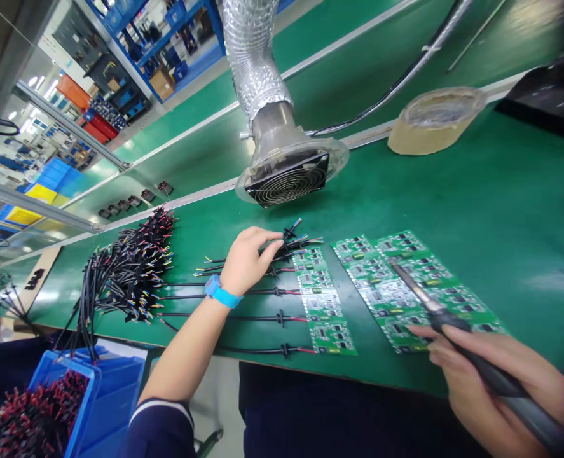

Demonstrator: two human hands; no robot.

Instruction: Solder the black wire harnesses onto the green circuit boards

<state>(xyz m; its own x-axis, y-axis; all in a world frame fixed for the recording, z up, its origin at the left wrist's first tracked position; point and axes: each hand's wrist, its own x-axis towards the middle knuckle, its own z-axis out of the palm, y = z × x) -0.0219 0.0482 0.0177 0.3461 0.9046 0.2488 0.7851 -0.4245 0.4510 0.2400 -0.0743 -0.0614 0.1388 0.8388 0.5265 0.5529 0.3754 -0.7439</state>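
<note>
A: Where's the cable?
B: Black cable [289,234]: far end of the narrow board strip [327,327], left hand [246,261] pinching it. Right hand [524,366] wrapped round the soldering iron [477,359], right of the strip.
A: Advice?
B: Steady the wires; keep the iron's tip clear of fingers, I'd say.

At centre, the left hand [247,259] is pinching a cable [288,234]; at lower right, the right hand [475,399] is holding a soldering iron [446,317]. Circuit boards [437,277] are lying right of centre.
</note>
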